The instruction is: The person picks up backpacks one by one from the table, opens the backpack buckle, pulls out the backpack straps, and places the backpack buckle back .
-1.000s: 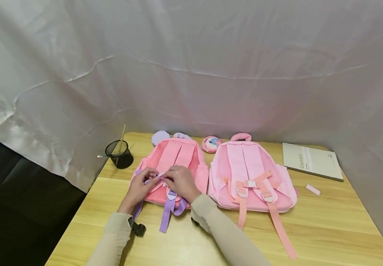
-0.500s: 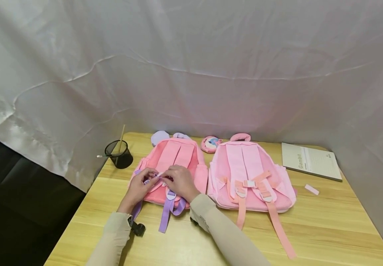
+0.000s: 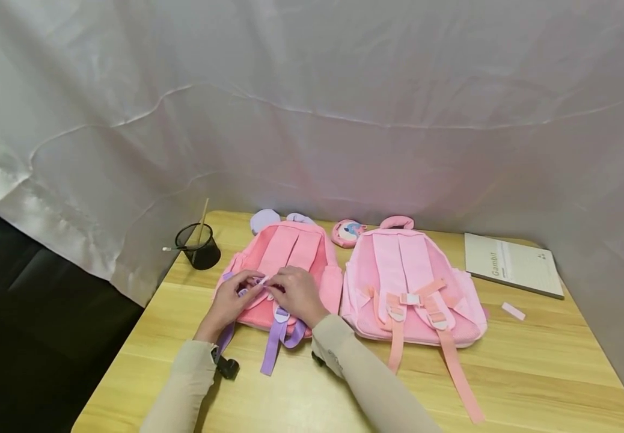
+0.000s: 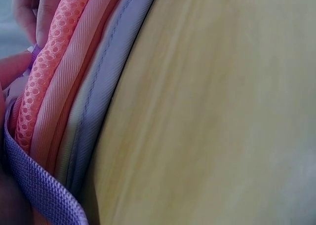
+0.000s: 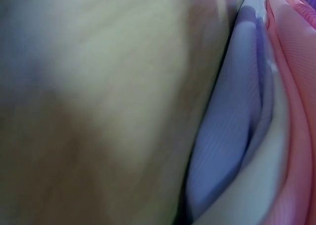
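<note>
A wooden bench [image 3: 539, 367] is carrying a light pink backpack [image 3: 412, 264] and, just left of it, a coral backpack [image 3: 302, 251]

A notebook [image 3: 513, 264] is lying at the far right; the left hand [image 3: 231, 304] and right hand [image 3: 298, 294] are meeting over the coral backpack's lower part, holding their fingers curled; a black mesh cup [image 3: 204, 257] is standing left of it; a purple strap [image 3: 271, 349] is trailing off its near edge; a pale piece [image 3: 262, 281], too small to make out, is being pinched by both hands
</note>
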Available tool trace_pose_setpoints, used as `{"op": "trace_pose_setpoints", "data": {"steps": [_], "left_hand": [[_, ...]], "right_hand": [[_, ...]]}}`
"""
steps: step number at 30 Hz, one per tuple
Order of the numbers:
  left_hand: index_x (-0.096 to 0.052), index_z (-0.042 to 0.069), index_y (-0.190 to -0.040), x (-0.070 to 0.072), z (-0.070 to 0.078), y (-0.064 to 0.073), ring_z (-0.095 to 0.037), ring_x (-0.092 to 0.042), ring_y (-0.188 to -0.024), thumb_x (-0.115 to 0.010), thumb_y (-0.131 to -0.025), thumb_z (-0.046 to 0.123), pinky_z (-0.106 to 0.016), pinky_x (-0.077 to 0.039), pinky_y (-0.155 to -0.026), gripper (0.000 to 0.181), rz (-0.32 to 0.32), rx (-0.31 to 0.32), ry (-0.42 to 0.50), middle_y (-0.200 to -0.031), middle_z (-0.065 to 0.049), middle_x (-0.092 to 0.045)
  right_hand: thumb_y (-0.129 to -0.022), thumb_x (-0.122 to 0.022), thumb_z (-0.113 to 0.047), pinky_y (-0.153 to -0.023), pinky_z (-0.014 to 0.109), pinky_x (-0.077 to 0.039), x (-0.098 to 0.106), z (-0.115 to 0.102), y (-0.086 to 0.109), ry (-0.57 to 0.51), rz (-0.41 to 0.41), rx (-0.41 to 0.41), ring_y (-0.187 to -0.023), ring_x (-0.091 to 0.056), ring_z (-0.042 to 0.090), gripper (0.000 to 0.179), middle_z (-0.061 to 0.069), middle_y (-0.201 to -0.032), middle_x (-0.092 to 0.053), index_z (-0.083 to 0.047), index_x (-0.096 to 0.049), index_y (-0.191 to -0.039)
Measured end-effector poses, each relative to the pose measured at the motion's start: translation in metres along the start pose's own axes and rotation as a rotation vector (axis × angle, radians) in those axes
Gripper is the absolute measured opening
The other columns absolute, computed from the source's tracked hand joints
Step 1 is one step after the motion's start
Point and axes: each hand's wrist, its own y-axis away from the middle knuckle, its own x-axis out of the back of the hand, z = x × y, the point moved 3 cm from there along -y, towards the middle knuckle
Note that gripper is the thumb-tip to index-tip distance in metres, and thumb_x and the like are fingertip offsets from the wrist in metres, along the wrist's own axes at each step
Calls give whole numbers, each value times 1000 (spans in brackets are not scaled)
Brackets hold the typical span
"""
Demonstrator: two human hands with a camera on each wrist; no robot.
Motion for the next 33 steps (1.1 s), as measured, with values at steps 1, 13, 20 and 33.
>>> {"op": "trace_pose_setpoints", "data": {"steps": [1,13,20,33], "left_hand": [[-72,18,-122,0,0,0,-14,-62,-90,-72,-98,25,-25,-48,-80,25,-4,0,5,-97,-3,-70],[-71,14,-119,1,-1,0,-10,-60,-87,-72,-99,21,-23,-47,-78,22,-11,26,57,-96,-4,-68],[-72,16,-117,1,0,-1,-13,-60,-86,-72,-99,23,-24,-47,-77,19,-14,44,81,-97,-5,-68],[-69,7,-122,1,1,-1,-18,-61,-90,-73,-98,19,-25,-47,-79,27,-8,60,70,-100,-12,-69]], "right_hand": [[-89,-82,-26,-78,30,-54,-1,0,0,1,0,5,-82,-67,12,7,-7,-86,-73,-20,-82,-94],[-88,-83,-26,-76,29,-55,-1,2,2,-33,46,-22,-80,-67,11,10,-7,-85,-73,-19,-82,-95],[-86,-82,-21,-78,30,-55,1,4,3,-4,53,-29,-82,-67,13,8,-6,-85,-74,-18,-81,-92],[-88,-83,-20,-77,31,-54,-2,-1,-3,-18,55,20,-79,-68,13,5,-6,-84,-73,-18,-81,-92]]}}
